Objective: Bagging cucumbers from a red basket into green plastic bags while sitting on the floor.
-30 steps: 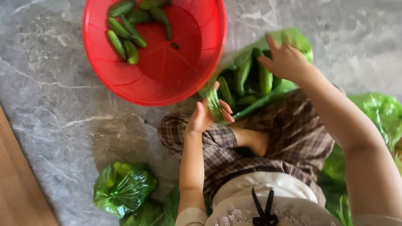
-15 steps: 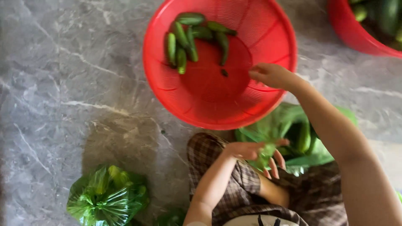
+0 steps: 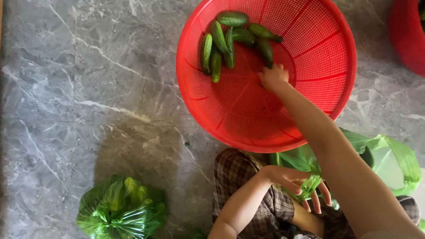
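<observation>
My right hand (image 3: pixel 274 77) has gone deeper into the red basket (image 3: pixel 327 88) since a moment ago — it was at the near rim, and now it sits right by the pile of cucumbers (image 3: pixel 232 42) at the far side. The basket looks bigger and closer now too. My fingers are curled down, touching the end of the nearest cucumber. I cannot tell if I am holding one or have just let go, because the back of my hand hides it.

My left hand (image 3: pixel 294 183) is down by my knee, half open, with its fingers pinching the edge of the green plastic bag (image 3: pixel 394 152) on my lap. Another green bag (image 3: pixel 119 208), tied shut, lies on the grey marble floor (image 3: pixel 88 110) to my left. A second red bowl (image 3: pixel 409 35) peeks in at the top right corner.

What could go wrong — my arm is stretched far out, so I might push the basket and make it slide on the smooth floor. The bag on my lap could also slip open if my left fingers loosen, and cucumbers could roll out.
</observation>
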